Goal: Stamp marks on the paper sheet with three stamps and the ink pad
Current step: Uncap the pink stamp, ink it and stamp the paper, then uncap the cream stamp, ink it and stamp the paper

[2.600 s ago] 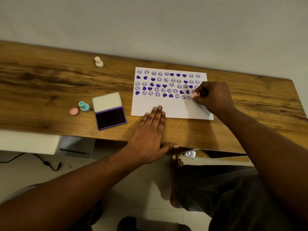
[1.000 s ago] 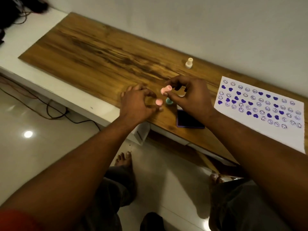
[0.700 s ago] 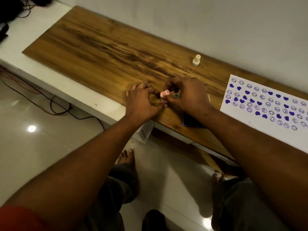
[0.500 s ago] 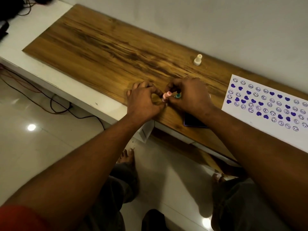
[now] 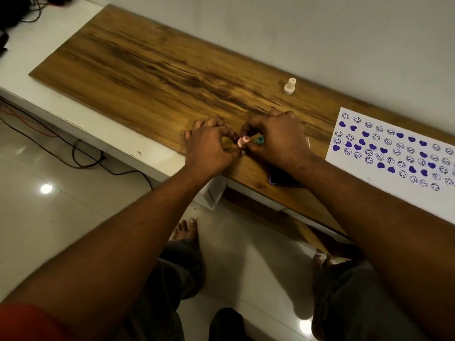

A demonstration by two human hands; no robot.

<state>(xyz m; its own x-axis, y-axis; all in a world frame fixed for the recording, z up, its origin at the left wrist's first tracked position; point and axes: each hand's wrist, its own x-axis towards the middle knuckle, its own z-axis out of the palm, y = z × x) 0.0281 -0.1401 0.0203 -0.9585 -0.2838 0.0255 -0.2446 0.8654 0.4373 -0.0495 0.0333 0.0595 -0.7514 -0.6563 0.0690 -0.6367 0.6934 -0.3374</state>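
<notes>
Seen from the head camera, both hands are brought together at the centre of the frame, over the front edge of the wooden desk (image 5: 157, 70). A small pink stamp (image 5: 243, 141) is pinched between the fingertips of the left hand (image 5: 209, 148) and the right hand (image 5: 278, 141), where seconds earlier it was being pressed onto the paper by the right hand alone. Its cap appears to be going back on, which suggests this stamp's turn is finished. A teal stamp (image 5: 259, 140) is partly hidden beside the right fingers. A cream stamp (image 5: 289, 86), bottle-shaped and matte, is left standing upright near the wall, upper right of centre. The ink pad (image 5: 280, 177), a dark flat rectangle with a purple rim, is mostly covered by the right wrist. The white paper sheet (image 5: 394, 183), at the right edge of the frame, is filled with rows of purple hearts and smiley faces. The desk's surface is streaked with dark grain; glossy floor tiles are visible below.
</notes>
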